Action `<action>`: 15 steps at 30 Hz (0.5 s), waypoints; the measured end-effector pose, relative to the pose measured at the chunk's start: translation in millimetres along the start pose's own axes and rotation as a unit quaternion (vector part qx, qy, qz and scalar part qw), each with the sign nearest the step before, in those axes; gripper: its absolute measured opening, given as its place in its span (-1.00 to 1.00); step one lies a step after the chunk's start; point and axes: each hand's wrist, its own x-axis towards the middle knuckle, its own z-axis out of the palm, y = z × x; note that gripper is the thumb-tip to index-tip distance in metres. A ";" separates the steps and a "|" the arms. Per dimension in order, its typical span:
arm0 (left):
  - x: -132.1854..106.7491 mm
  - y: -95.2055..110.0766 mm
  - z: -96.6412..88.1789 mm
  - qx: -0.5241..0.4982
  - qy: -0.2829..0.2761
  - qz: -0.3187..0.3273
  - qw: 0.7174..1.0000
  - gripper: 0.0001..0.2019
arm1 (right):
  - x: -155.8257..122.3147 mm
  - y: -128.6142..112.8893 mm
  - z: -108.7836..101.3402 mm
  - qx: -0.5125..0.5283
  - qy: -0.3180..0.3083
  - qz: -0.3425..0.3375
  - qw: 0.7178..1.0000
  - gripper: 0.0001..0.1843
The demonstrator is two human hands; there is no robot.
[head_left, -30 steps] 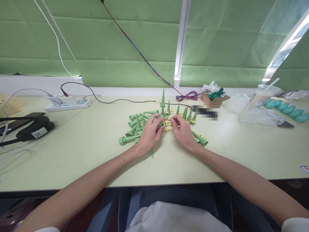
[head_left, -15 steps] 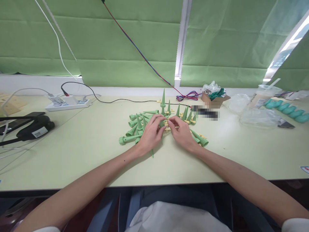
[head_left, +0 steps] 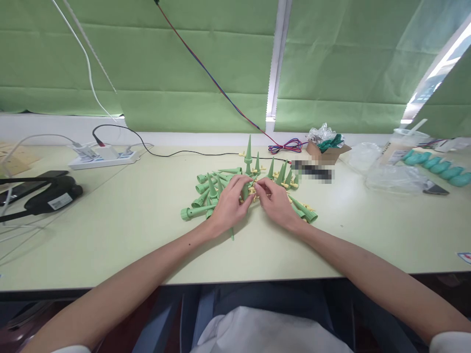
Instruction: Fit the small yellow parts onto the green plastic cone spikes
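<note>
A heap of green plastic cone spikes (head_left: 206, 193) lies on the pale table (head_left: 128, 230), mixed with small yellow cross-shaped pieces (head_left: 294, 185). Several spikes stand upright at the back (head_left: 249, 149). My left hand (head_left: 230, 206) is closed round a green spike whose tip sticks out below the palm (head_left: 231, 234). My right hand (head_left: 275, 201) pinches a small yellow piece against the top of that spike. Both hands meet over the middle of the heap.
A white power strip (head_left: 105, 158) with cables and a black device (head_left: 47, 196) sit at the left. At the back right are a small cardboard box (head_left: 326, 149), clear plastic bags (head_left: 390, 176), a plastic cup (head_left: 399, 144) and a row of teal pieces (head_left: 437, 166). Green blinds hang behind.
My two hands have drawn closer together, the right fingertips moving left to meet the left hand over the spike. Nothing else has moved.
</note>
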 end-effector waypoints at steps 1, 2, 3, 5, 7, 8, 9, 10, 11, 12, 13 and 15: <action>-0.1 -0.1 0.0 0.001 0.001 0.002 1.000 -0.73 | 0.0 0.2 0.0 0.000 0.000 -0.002 1.000 -0.76; -0.2 -0.1 0.0 0.002 0.003 0.004 1.000 -0.72 | 0.0 0.4 0.1 0.000 -0.001 -0.004 1.000 -0.76; -0.4 -0.2 0.0 0.002 0.004 0.006 1.000 -0.72 | 0.0 0.7 0.1 -0.001 0.000 -0.005 1.000 -0.76; -0.9 -0.2 0.2 0.001 0.006 0.007 1.000 -0.72 | 0.0 1.2 0.2 -0.004 0.002 -0.005 1.000 -0.75; -1.3 0.0 0.5 0.000 0.007 0.007 1.000 -0.72 | -0.2 1.3 0.1 -0.008 0.003 -0.004 1.000 -0.75; -1.3 0.2 0.7 0.000 0.007 0.007 1.000 -0.72 | -0.4 1.2 0.1 -0.008 0.004 -0.003 1.000 -0.75; -1.3 0.5 0.9 -0.001 0.008 0.005 1.000 -0.72 | -0.5 1.0 0.1 -0.008 0.006 -0.004 1.000 -0.75; -1.1 0.7 1.0 -0.002 0.009 0.002 1.000 -0.72 | -0.6 0.8 0.1 -0.008 0.008 -0.005 1.000 -0.75; -0.9 1.0 1.2 -0.004 0.010 -0.001 1.000 -0.72 | -0.7 0.5 0.2 -0.006 0.010 -0.006 1.000 -0.76; -0.7 1.2 1.3 -0.005 0.012 -0.005 1.000 -0.72 | -0.7 0.2 0.4 -0.004 0.012 -0.008 1.000 -0.76; -0.5 1.4 1.3 -0.007 0.015 -0.008 1.000 -0.72 | -0.8 -0.1 0.5 -0.001 0.013 -0.009 1.000 -0.77; -0.3 1.6 1.4 -0.010 0.020 -0.012 1.000 -0.72 | -0.8 -0.4 0.9 0.005 0.015 -0.010 1.000 -0.78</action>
